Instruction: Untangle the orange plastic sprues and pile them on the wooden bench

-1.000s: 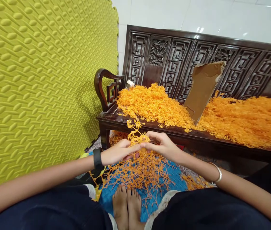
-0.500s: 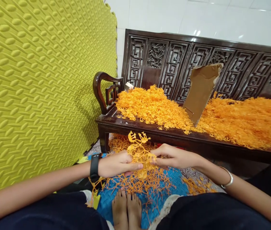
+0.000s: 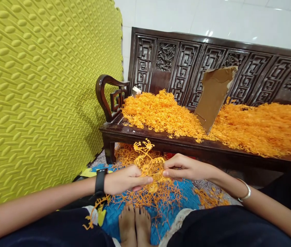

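An orange plastic sprue (image 3: 146, 160), branching and carrying small claw-like pieces, is held between my two hands above the floor. My left hand (image 3: 126, 179), with a dark band on its wrist, pinches the sprue between thumb and fingers. On the other side my right hand (image 3: 180, 167) has thumb and fingertips closed on a piece at the sprue's right edge. Beneath both hands lies a heap of thin orange stems (image 3: 158, 195), partly hidden by them. Beyond, a pile of small orange plastic pieces (image 3: 160, 111) covers the left part of the bench seat.
A dark carved wooden bench (image 3: 140, 132) spans the view ahead. A cardboard sheet (image 3: 213, 94) stands between the left pile and another orange pile (image 3: 266, 127). A yellow foam mat (image 3: 44, 85) rises at left. My bare feet (image 3: 135, 223) rest on a blue mat (image 3: 189, 202).
The view has shifted slightly. The sprue has turned a little to the left between my hands, and both hands keep their hold on it.
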Action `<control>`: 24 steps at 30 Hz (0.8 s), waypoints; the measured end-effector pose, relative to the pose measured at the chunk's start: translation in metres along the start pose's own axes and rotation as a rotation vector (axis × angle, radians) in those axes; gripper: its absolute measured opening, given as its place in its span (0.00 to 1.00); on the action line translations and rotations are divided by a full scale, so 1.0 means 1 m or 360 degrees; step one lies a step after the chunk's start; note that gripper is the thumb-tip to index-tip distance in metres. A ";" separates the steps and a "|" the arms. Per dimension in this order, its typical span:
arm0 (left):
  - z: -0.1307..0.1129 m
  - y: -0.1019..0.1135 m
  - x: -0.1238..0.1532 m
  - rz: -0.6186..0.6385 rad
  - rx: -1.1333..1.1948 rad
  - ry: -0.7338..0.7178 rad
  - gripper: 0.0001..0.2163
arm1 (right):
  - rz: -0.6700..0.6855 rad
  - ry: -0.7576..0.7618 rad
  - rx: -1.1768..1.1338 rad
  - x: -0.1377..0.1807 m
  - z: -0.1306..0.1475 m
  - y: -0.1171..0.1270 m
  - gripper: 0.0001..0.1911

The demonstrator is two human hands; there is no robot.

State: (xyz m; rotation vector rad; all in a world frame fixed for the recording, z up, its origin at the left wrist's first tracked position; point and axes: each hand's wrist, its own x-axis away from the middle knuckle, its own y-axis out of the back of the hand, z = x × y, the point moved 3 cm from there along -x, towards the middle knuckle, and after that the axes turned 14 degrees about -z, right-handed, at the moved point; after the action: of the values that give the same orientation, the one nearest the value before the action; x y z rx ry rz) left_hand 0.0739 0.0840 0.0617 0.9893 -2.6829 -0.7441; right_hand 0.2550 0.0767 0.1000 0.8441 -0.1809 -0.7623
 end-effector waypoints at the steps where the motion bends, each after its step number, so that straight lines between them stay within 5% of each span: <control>1: 0.000 0.000 0.000 0.0005 -0.0005 0.0000 0.25 | 0.0005 0.0014 0.0008 0.000 0.001 0.000 0.18; 24: -0.004 -0.003 0.004 0.0064 0.0157 0.0142 0.25 | 0.0014 0.0040 -0.0076 0.008 0.002 0.000 0.19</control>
State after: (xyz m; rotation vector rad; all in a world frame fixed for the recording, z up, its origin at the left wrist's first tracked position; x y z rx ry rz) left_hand 0.0738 0.0780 0.0636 0.9638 -2.6762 -0.5511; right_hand 0.2602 0.0700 0.1001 0.8064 -0.1435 -0.7448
